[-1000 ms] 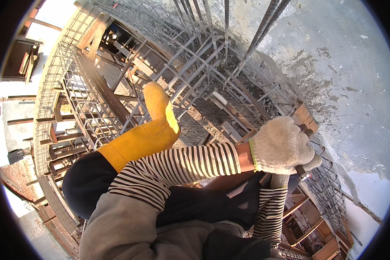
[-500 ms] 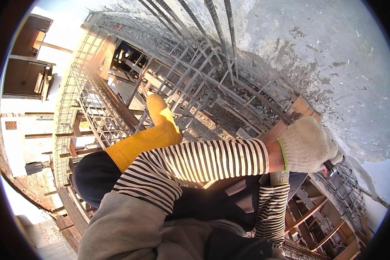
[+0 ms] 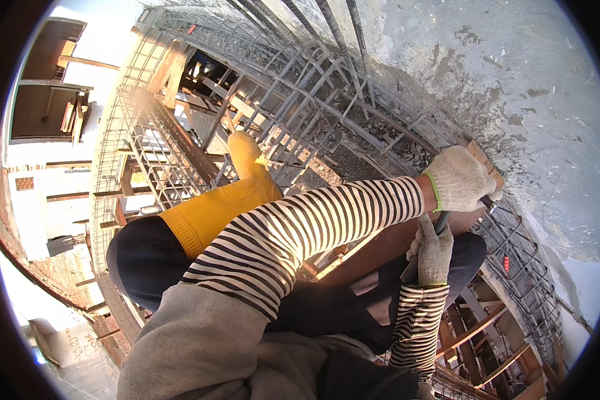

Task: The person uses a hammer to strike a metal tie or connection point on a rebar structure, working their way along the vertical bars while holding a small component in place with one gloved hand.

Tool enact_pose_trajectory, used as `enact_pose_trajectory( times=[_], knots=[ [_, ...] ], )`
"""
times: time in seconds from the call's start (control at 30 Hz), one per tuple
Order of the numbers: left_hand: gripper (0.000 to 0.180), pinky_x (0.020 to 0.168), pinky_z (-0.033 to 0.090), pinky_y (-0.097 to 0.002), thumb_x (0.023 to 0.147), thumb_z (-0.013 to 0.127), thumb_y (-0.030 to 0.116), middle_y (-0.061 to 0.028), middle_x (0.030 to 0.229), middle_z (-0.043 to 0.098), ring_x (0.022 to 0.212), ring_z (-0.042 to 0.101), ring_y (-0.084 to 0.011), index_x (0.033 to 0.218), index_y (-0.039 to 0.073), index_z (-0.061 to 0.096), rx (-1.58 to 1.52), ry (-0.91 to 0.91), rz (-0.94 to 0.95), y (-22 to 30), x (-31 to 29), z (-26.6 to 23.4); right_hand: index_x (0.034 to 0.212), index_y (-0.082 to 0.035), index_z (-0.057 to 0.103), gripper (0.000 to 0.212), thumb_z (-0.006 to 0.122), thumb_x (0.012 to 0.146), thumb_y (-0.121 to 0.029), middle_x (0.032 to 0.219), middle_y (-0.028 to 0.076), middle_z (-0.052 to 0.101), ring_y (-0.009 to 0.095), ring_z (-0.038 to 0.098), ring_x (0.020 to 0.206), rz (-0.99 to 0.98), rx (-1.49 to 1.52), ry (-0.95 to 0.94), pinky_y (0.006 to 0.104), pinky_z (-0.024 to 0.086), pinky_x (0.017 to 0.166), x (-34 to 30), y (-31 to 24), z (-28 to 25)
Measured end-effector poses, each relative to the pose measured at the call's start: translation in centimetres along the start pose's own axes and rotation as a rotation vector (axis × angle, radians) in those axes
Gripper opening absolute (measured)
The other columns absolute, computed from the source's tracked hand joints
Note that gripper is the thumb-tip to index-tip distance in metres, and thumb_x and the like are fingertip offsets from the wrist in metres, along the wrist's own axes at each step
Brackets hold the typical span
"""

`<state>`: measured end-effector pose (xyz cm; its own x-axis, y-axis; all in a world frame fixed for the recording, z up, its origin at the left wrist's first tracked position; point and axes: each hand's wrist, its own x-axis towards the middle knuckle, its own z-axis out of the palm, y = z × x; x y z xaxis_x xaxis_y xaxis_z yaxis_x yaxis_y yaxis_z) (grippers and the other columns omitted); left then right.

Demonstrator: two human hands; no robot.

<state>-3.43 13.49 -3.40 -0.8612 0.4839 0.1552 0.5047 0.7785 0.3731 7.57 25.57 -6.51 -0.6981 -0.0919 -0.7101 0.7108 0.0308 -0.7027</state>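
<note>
My left hand (image 3: 460, 180), in a pale knitted glove with a green cuff, reaches across to the right by the concrete wall. Its fingers are curled, and a small dark piece with a shiny end (image 3: 489, 202) sticks out at their tips; what they hold is mostly hidden. Just below, my right hand (image 3: 435, 257), gloved too, is wrapped round a dark tool handle (image 3: 441, 223). The tool's head cannot be made out. A brown wooden board (image 3: 373, 250) runs beneath my left forearm, and a lighter wood end (image 3: 485, 162) shows beyond the left glove.
Rebar cages (image 3: 293, 87) extend along the concrete wall (image 3: 513, 87), with upright bars (image 3: 333, 30) at the top. Another cage (image 3: 523, 267) lies at right. My yellow boot (image 3: 247, 160) is among bars and timber. Gaps between timbers (image 3: 473, 333) open at lower right.
My left hand has moved up and leftward, away from the lower right. My right hand, mostly hidden behind it before, has risen a little and now shows with the dark handle.
</note>
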Motion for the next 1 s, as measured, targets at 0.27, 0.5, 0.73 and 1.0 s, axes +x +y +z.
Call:
enact_pose_trajectory(
  times=[0.27,0.5,0.73,1.0],
  knots=[
    [0.021,0.065,0.056,-0.0443,0.081,0.077,0.037,-0.0085,0.076,0.073,0.073,0.074,-0.0287,0.084,0.016,0.076,-0.06,0.023,0.021,1.9,-0.4,-0.1,0.094,-0.005,0.055,0.023,0.067,0.1,-0.023,0.066,0.001,0.052,0.009,0.048,0.044,-0.025,0.035,-0.02,0.0284,0.041,0.039,0.6,1.1,-0.5],
    [0.035,0.061,0.053,-0.0434,0.093,0.064,0.045,-0.0082,0.07,0.071,0.067,0.072,-0.0278,0.076,0.016,0.071,0.065,-0.049,0.023,-3.6,-3.6,1.1,0.088,-0.009,0.051,0.026,0.068,0.1,-0.026,0.062,-0.003,0.044,0.008,0.043,0.043,0.002,0.035,0.031,0.0277,0.037,0.038,0.0,-0.1,-0.1],
    [0.04,0.06,0.052,-0.0422,0.096,0.061,0.047,-0.0074,0.065,0.068,0.063,0.07,-0.0284,0.072,0.016,0.068,0.029,0.099,0.056,-3.8,-5.4,0.6,0.095,-0.013,0.05,0.02,0.066,0.102,-0.024,0.062,-0.005,0.039,0.007,0.036,0.043,-0.007,0.403,0.027,0.026,0.032,0.038,-1.4,0.4,-0.5],
    [0.035,0.064,0.054,-0.0453,0.095,0.064,0.044,-0.0077,0.068,0.069,0.066,0.07,-0.0303,0.074,0.016,0.069,0.015,0.079,0.032,-4.0,-5.0,0.7,0.094,-0.014,0.047,0.022,0.065,0.102,-0.025,0.062,-0.005,0.038,0.007,0.036,0.044,-0.03,0.42,-0.011,0.0266,0.033,0.039,-0.9,0.7,-0.9]
  ],
)
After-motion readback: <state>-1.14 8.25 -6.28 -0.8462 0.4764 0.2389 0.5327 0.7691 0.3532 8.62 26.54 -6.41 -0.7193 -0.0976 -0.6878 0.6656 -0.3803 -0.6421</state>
